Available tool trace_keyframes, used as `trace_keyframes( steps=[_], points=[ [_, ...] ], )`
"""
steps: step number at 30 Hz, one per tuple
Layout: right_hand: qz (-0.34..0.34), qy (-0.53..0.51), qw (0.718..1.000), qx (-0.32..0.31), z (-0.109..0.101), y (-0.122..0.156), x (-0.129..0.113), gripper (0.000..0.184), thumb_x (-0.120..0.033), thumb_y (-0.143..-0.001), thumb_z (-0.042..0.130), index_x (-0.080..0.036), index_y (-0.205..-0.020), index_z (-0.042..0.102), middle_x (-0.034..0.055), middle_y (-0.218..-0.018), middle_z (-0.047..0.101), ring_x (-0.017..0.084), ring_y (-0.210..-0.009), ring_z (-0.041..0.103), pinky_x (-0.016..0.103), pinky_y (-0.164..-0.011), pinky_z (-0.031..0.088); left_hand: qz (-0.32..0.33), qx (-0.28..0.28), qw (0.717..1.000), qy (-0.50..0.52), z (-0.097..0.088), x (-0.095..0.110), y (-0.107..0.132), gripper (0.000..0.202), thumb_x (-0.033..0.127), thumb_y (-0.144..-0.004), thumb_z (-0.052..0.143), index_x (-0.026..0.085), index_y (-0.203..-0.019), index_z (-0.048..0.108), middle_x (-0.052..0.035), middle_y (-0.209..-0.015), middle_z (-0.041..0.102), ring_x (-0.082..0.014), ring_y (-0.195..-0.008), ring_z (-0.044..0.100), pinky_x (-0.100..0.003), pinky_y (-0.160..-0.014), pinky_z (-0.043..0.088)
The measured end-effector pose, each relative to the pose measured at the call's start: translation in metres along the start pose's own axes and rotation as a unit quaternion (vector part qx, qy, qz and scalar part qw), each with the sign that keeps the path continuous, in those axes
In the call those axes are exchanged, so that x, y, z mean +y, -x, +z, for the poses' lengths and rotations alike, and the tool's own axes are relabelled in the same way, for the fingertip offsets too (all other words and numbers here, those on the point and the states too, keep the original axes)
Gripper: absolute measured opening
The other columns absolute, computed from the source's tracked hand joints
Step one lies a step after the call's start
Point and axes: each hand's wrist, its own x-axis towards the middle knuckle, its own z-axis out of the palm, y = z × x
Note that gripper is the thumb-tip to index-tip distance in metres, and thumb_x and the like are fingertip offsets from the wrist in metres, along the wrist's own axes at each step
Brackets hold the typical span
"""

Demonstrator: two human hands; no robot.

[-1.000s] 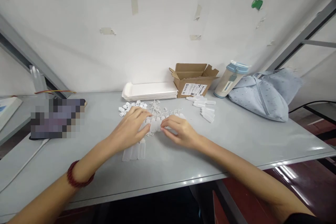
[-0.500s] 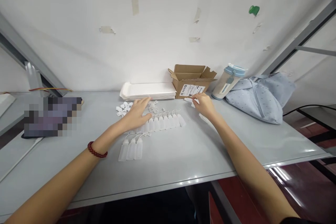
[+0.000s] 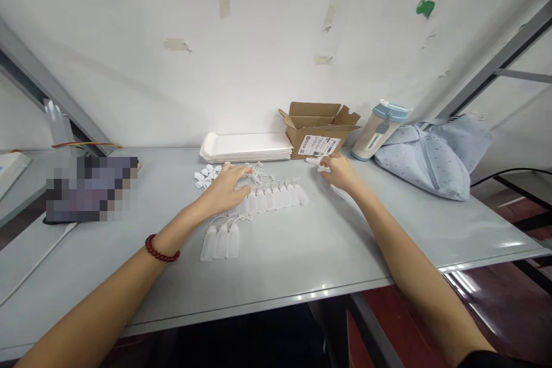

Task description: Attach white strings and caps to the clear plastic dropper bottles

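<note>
A row of small translucent plastic bottles [image 3: 280,196] lies on the grey table [image 3: 302,253], each with a cap on a thin strap. My left hand [image 3: 224,188] rests flat on the left end of that row, fingers stretched out. Three more bottles [image 3: 221,241] lie side by side nearer to me. A heap of small white caps [image 3: 206,176] sits just left of my left hand. My right hand [image 3: 338,172] reaches to loose bottles [image 3: 319,164] in front of the cardboard box, fingers curled round one of them.
A stack of white trays [image 3: 245,148] stands by the wall. Right of it are an open cardboard box [image 3: 319,129], a tumbler with a blue lid [image 3: 379,129] and a pale blue bag [image 3: 431,155]. A blurred dark object [image 3: 88,187] lies at left.
My right hand left the row of bottles and reached right to the loose bottles by the box. My left hand stayed on the row's left end.
</note>
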Motion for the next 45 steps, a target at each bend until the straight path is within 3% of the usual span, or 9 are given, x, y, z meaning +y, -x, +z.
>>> trace_keyframes(
  steps=[5,11,15,18,22,29,33,39,45],
  points=[
    [0.014,0.030,0.999,-0.036,-0.005,0.003,-0.002,0.032,-0.005,-0.078,0.053,-0.012,-0.107,0.063,0.0147,-0.109,0.064,0.028,-0.103,0.056,0.034,-0.079,0.041,-0.017,0.055,0.996,0.064,-0.008,0.003,0.002,0.048,0.030,-0.080,0.049,0.026,-0.128,0.053,-0.0028,-0.130,0.056,-0.0264,-0.112,0.051,-0.039,-0.086,0.046],
    [0.022,0.054,0.997,-0.053,-0.007,0.004,-0.005,0.040,0.004,-0.073,0.047,-0.012,-0.106,0.063,0.0158,-0.113,0.062,0.029,-0.107,0.056,0.035,-0.080,0.040,-0.052,0.057,0.975,0.211,-0.005,0.003,0.001,0.068,0.031,-0.078,0.052,0.024,-0.143,0.034,-0.0048,-0.146,0.041,-0.0242,-0.117,0.050,-0.031,-0.077,0.050],
    [0.011,0.057,0.997,-0.040,-0.005,0.005,-0.006,0.039,0.003,-0.073,0.047,-0.012,-0.104,0.064,0.0156,-0.112,0.063,0.028,-0.106,0.056,0.034,-0.080,0.040,-0.089,0.024,0.981,0.169,-0.001,0.001,-0.001,0.068,0.030,-0.075,0.053,0.025,-0.142,0.037,-0.0064,-0.144,0.042,-0.0261,-0.114,0.053,-0.031,-0.071,0.051],
    [0.006,0.055,0.998,-0.025,-0.004,0.005,-0.006,0.036,0.001,-0.074,0.048,-0.012,-0.103,0.064,0.0157,-0.110,0.064,0.028,-0.104,0.057,0.034,-0.079,0.040,-0.065,0.031,0.980,0.185,0.000,0.000,-0.001,0.068,0.029,-0.077,0.051,0.027,-0.143,0.035,-0.0074,-0.144,0.041,-0.0254,-0.112,0.054,-0.031,-0.069,0.051],
    [-0.005,0.042,0.999,-0.001,-0.005,0.006,-0.008,0.034,-0.004,-0.077,0.050,-0.012,-0.107,0.063,0.0162,-0.110,0.063,0.029,-0.103,0.056,0.035,-0.080,0.041,-0.073,0.034,0.990,0.119,-0.002,0.002,0.001,0.067,0.030,-0.078,0.050,0.025,-0.143,0.035,-0.0102,-0.130,0.053,-0.0217,-0.090,0.060,-0.035,-0.069,0.051],
    [-0.043,0.009,0.998,0.033,-0.009,0.011,-0.021,0.034,-0.010,-0.080,0.050,-0.012,-0.111,0.062,0.0150,-0.110,0.062,0.028,-0.104,0.054,0.034,-0.083,0.041,0.016,0.100,0.992,0.069,-0.004,0.012,0.007,0.068,0.025,-0.079,0.045,0.023,-0.146,0.028,-0.0103,-0.144,0.040,-0.0218,-0.097,0.058,-0.033,-0.070,0.051],
    [-0.078,-0.030,0.994,0.070,-0.008,0.013,-0.028,0.032,-0.010,-0.080,0.050,-0.011,-0.109,0.062,0.0155,-0.106,0.061,0.029,-0.101,0.055,0.036,-0.083,0.041,-0.010,0.065,0.996,0.063,-0.004,0.011,0.008,0.070,0.026,-0.079,0.045,0.019,-0.146,0.028,-0.0128,-0.134,0.050,-0.0208,-0.088,0.061,-0.034,-0.068,0.052],
    [-0.137,-0.123,0.976,0.115,-0.007,0.018,-0.040,0.026,-0.011,-0.079,0.051,-0.012,-0.103,0.061,0.0138,-0.100,0.061,0.026,-0.094,0.058,0.034,-0.080,0.044,0.005,0.070,0.995,0.069,-0.001,0.011,0.009,0.069,0.025,-0.079,0.045,0.023,-0.146,0.028,-0.0111,-0.141,0.045,-0.0246,-0.102,0.059,-0.032,-0.068,0.051],
    [-0.168,-0.295,0.931,0.137,-0.011,0.033,-0.063,0.019,-0.015,-0.080,0.054,-0.017,-0.098,0.061,0.0090,-0.095,0.061,0.022,-0.090,0.060,0.035,-0.081,0.047,0.017,0.089,0.990,0.108,0.000,0.018,0.015,0.060,0.027,-0.084,0.046,0.025,-0.143,0.035,-0.0092,-0.137,0.051,-0.0212,-0.095,0.063,-0.028,-0.059,0.050]
  ],
)
